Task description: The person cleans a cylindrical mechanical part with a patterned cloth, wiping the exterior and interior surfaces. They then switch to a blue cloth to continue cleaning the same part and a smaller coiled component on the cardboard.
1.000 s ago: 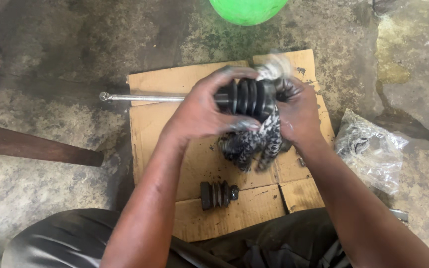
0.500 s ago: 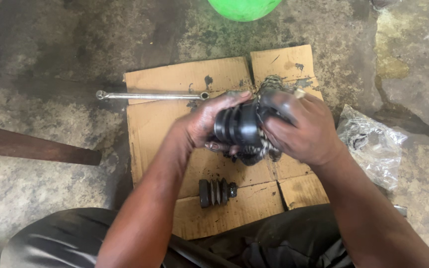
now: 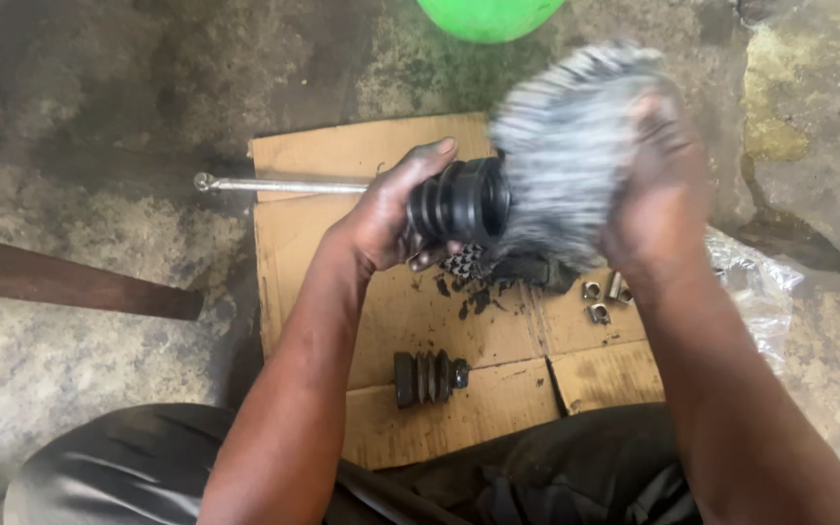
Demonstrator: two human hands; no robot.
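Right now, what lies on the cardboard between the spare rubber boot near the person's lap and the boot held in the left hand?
Head view: mostly bare cardboard, with dark grease smears just below the held ribbed boot. The spare boot lies apart from them, nearer the lap.

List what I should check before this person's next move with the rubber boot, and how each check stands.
1. Left hand grips the boot: ok.
2. Right hand holds the rag: ok, though blurred.
3. Shaft free of obstruction on the cardboard: ok.
4. Spare boot lies apart from both hands: ok.
5. Small metal bits stay on the cardboard: ok.
6. Boot wiped clean: cannot tell, the rag hides its end.
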